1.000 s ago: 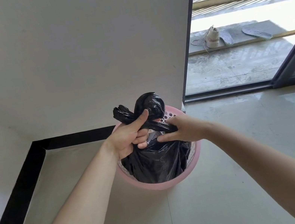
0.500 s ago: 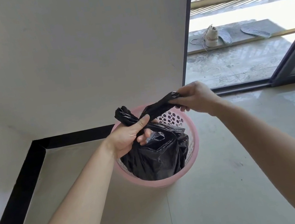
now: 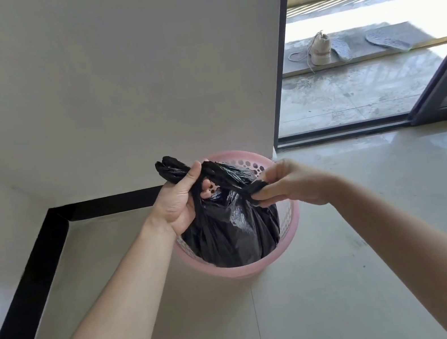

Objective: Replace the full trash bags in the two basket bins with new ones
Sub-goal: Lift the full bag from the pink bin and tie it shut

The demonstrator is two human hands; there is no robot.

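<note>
A pink perforated basket bin (image 3: 290, 235) stands on the floor by the white wall. A full black trash bag (image 3: 232, 236) sits inside it, its top gathered into two twisted ends. My left hand (image 3: 181, 199) grips one end, which sticks up past my thumb at the bin's far left rim. My right hand (image 3: 290, 184) pinches the other end and holds it over the bin's right side. The two ends cross above the bag. Only one bin is in view.
A white wall (image 3: 111, 84) with a black skirting (image 3: 27, 281) runs behind and to the left. A sliding door frame (image 3: 440, 83) opens onto a balcony at the right, where a shoe (image 3: 320, 50) and insoles lie. Glossy tile floor (image 3: 301, 314) surrounds the bin.
My right hand carried its bag end from the bin's far right rim down and toward me, across the other end. My left hand kept its grip and turned slightly.
</note>
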